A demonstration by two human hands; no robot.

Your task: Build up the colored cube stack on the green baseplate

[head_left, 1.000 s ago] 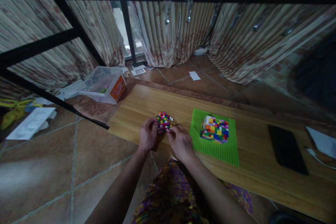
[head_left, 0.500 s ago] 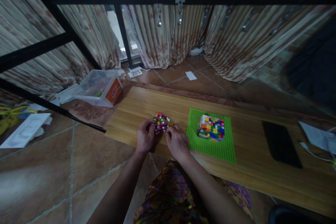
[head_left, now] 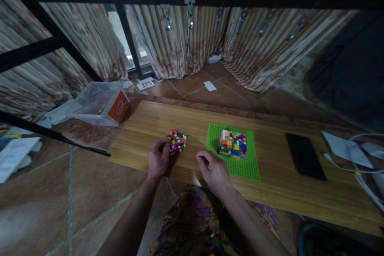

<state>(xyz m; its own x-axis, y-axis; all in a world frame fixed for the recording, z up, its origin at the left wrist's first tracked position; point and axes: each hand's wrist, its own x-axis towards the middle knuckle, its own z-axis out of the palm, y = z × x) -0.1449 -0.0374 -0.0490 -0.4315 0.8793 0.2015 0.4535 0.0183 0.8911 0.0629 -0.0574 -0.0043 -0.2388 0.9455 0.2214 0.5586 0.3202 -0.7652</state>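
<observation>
Sitting at a low wooden tabletop [head_left: 270, 192], a person steadies a small heap of multicoloured bricks [head_left: 176, 142] with the left hand [head_left: 158, 159], whose fingers curl against the near-left side of the heap. The right hand [head_left: 214, 170], which half a second earlier was at the heap alongside the left, has drawn back and now rests between the heap and the green baseplate [head_left: 244, 166], apart from both. Its fingers are closed in a pinch, and a small speck of green shows between them, seemingly a single brick picked from the heap, though it is too small to be sure.

On the baseplate, just right of the heap, stands a built block of coloured bricks [head_left: 233, 144], several layers high. With the right hand now closer to the plate than to the heap, the work looks to have passed from sorting to carrying.

Further right of the baseplate lies a dark phone [head_left: 305, 156], with white papers and a cable [head_left: 345, 150] beyond it. Left of the heap, off the tabletop on the tiled floor, sits a clear plastic box with an orange label [head_left: 102, 102].
</observation>
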